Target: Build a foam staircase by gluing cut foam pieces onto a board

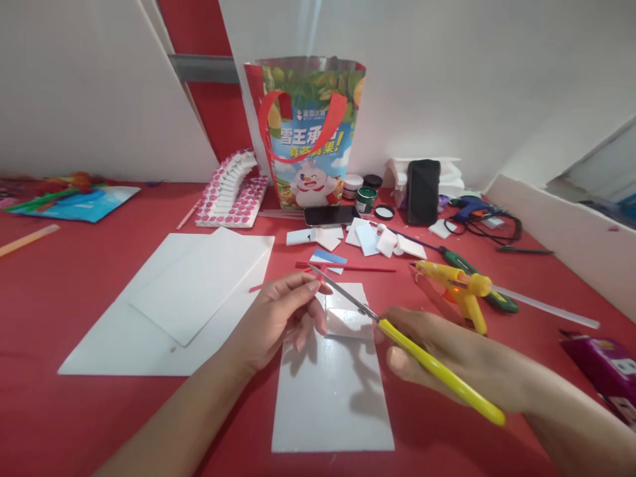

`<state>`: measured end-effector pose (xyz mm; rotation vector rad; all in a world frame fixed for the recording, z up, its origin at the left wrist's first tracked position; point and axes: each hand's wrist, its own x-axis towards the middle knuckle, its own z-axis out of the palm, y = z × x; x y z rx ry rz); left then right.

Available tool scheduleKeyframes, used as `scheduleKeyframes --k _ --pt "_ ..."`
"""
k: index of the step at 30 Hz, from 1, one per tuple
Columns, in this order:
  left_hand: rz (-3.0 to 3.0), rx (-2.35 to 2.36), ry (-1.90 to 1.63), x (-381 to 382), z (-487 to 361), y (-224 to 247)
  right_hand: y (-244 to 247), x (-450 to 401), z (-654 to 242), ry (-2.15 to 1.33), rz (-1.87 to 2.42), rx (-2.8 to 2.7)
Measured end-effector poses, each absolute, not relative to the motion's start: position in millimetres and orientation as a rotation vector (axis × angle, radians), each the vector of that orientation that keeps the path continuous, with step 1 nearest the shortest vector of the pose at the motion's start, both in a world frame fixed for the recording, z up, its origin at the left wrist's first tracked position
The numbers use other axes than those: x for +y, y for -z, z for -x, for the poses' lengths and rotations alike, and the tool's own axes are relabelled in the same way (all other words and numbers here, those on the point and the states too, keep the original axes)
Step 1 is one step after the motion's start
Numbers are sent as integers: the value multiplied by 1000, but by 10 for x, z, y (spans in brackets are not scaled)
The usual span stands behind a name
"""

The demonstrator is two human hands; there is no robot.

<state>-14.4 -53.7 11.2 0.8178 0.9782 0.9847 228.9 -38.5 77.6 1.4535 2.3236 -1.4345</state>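
Note:
My left hand (283, 311) pinches a small red piece (324, 277) between thumb and fingertips. In my right hand (437, 351) are scissors with yellow handles (437, 371); their metal blades reach to the red piece at my left fingertips. Below both hands lies a white board (332, 397) with a smaller white piece (349, 322) on its upper part. Just beyond the hands, a thin red strip (358, 267) lies across the table beside a blue and white scrap (328, 258).
A yellow glue gun (460, 285) lies at right, near a green-handled tool (501, 303). Large white sheets (114, 331) are at left. Behind stand a colourful bag (313, 146), paint jars (366, 199), a phone (423, 192) and a pink-dotted white model (231, 192).

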Motion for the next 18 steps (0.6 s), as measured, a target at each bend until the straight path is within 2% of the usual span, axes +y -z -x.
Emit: scheduleKeyframes --k 4,18 --pt "-884 965 -953 -565 114 -107 -840 -387 -2243 1607 -1379 2180" --pt "-947 961 -913 -598 100 -136 -786 -419 -2204 1640 -1433 2173"
